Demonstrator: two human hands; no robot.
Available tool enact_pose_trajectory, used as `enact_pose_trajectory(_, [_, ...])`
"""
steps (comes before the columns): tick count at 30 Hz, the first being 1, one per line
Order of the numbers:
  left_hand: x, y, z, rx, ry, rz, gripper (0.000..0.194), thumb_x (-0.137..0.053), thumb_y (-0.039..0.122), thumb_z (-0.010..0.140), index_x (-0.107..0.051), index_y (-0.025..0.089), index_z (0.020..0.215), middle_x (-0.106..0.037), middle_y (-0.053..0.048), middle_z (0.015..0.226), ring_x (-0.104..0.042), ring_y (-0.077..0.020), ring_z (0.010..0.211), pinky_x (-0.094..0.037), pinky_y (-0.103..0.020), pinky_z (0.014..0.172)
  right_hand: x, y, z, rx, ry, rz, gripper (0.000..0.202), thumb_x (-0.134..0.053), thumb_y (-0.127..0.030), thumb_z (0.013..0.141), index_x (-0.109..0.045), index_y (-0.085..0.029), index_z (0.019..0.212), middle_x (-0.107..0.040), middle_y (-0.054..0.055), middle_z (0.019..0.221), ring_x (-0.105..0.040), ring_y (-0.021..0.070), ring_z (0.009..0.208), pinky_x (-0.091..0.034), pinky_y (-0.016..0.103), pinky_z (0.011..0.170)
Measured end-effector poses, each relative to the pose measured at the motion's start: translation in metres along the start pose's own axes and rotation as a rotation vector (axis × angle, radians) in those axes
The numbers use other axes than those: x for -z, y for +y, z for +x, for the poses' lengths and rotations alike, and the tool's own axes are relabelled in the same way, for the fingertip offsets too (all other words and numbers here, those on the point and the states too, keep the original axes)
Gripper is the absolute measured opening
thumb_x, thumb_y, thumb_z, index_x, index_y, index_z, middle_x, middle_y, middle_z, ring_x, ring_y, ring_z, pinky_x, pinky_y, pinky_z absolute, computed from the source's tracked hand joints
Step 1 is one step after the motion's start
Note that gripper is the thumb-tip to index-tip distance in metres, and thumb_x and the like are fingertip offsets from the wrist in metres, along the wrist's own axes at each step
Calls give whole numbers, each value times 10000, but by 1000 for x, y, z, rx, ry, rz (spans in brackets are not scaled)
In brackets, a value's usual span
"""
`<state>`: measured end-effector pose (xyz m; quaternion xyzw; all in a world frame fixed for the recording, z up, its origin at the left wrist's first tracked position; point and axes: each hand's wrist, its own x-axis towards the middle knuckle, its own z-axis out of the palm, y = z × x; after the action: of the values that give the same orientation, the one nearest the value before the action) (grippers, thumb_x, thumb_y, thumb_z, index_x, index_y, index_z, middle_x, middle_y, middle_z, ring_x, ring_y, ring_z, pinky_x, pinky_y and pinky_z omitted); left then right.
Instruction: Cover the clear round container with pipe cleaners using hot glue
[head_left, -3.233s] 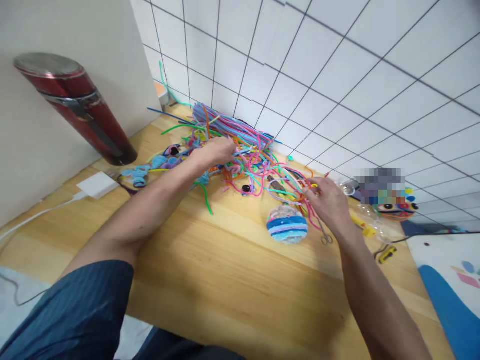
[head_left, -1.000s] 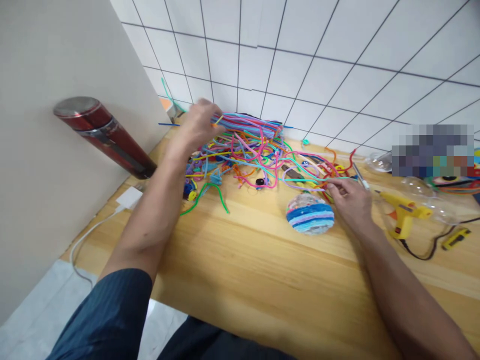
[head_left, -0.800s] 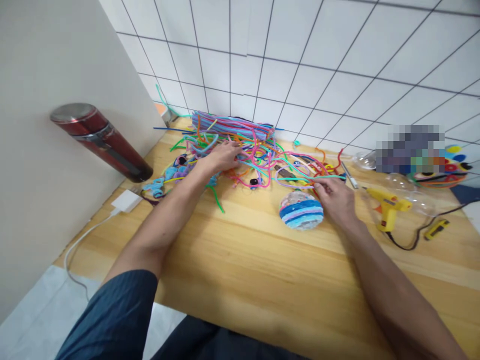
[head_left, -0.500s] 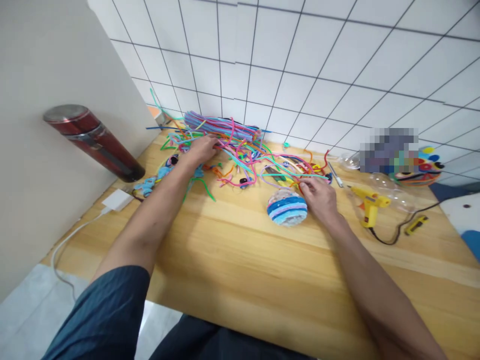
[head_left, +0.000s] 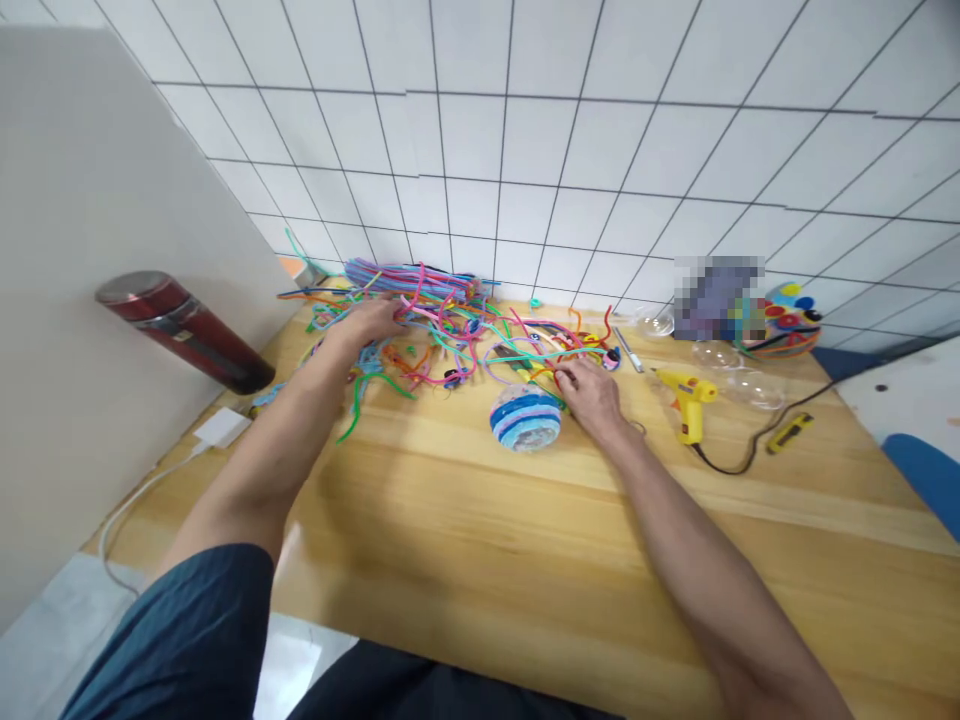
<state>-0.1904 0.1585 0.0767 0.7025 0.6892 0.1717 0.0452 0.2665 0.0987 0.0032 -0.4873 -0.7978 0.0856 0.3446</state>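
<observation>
My left hand [head_left: 371, 320] reaches into a tangled pile of colourful pipe cleaners [head_left: 472, 345] at the back of the wooden table. Its fingertips are partly hidden among the strands. Farther right, my right hand [head_left: 591, 390] has its fingers curled together on a red pipe cleaner [head_left: 550, 364] at the pile's right end. Just left of this hand sits a ball [head_left: 525, 420] wrapped in blue, light blue and lilac bands, with a bare patch low on its front. A thick bundle of straight pipe cleaners [head_left: 412, 280] lies behind the pile, near the wall.
A dark red thermos [head_left: 187, 335] stands at left beside a white adapter [head_left: 223, 428] with its cable. To the right are a yellow glue gun [head_left: 686, 400], a yellow cutter [head_left: 790, 433], a pen [head_left: 628, 350], clear plastic globes [head_left: 754, 388] and a colourful decorated ball [head_left: 787, 325].
The camera view has shifted, so the table's things appear farther left and mostly lower. Both hands stay at the pipe cleaners, with little movement relative to the pile.
</observation>
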Motion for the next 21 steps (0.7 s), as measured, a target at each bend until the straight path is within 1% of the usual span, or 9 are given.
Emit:
enact_pose_trajectory(3, [-2,21,-20,-49,-16,85,362,-854,261,792,-823,209,1149,-732,-184,1478,-621,-452,1457,-445,-555,1272,-3,0,0,-8,-1,10,234,-602,-247,1039,-832,-261,1085,-863,118,1155,-762,316,1099,-600,465,971])
enact_pose_trajectory(6, [-27,56,-44,-171,-10,96,551,-783,397,941,-720,236,1464,-534,-161,1743,-494,-427,1608,-361,-568,1362,-4,-2,0,-25,-2,7,244,-596,-246,1043,-836,-264,1084,-860,116,1150,-760,320,1104,-601,466,967])
enact_pose_trajectory(8, [-48,77,-59,-363,-59,84,628,-743,475,989,-654,238,1563,-456,-154,1808,-449,-412,1648,-359,-565,1374,-3,-4,0,-39,2,5,251,-590,-247,1047,-838,-271,1079,-860,109,1137,-758,317,1103,-599,461,978])
enact_pose_trajectory(10, [-64,87,-67,-475,-160,75,522,-661,438,1038,-687,243,1522,-523,-144,1769,-431,-388,1669,-331,-574,1392,-1,-5,1,-53,10,5,253,-589,-241,1045,-839,-274,1074,-860,107,1138,-756,315,1115,-596,461,1009])
enact_pose_trajectory(12, [-71,85,-66,-498,-190,68,358,-594,336,1052,-783,270,1349,-688,-105,1616,-476,-338,1649,-314,-548,1406,2,-7,3,-72,27,7,248,-595,-233,1036,-837,-270,1071,-857,113,1158,-755,319,1138,-593,467,1039])
enact_pose_trajectory(16, [-59,62,-45,-429,-144,50,307,-565,240,997,-831,254,1149,-770,-131,1486,-517,-367,1612,-294,-617,1400,20,-10,11,-134,78,18,242,-595,-241,1019,-830,-252,1073,-855,114,1132,-773,312,1077,-607,454,983])
enact_pose_trajectory(17, [-54,57,-40,-408,-130,40,306,-556,232,987,-834,246,1114,-787,-148,1444,-542,-374,1588,-326,-624,1383,27,-12,14,-159,99,40,247,-591,-258,1019,-830,-248,1081,-857,105,1104,-779,302,1038,-610,442,956])
enact_pose_trajectory(19, [-45,50,-35,-380,-115,7,264,-592,253,960,-837,242,1058,-815,-155,1368,-595,-370,1536,-416,-561,1338,43,-17,19,-217,161,133,267,-585,-306,1024,-831,-241,1106,-861,82,1056,-783,282,975,-611,418,923])
enact_pose_trajectory(21, [-39,48,-36,-340,-72,-23,278,-589,323,988,-830,228,1086,-808,-168,1363,-648,-373,1463,-493,-520,1269,59,-21,23,-248,227,241,301,-564,-339,1027,-824,-238,1140,-862,65,1033,-784,265,949,-612,402,908])
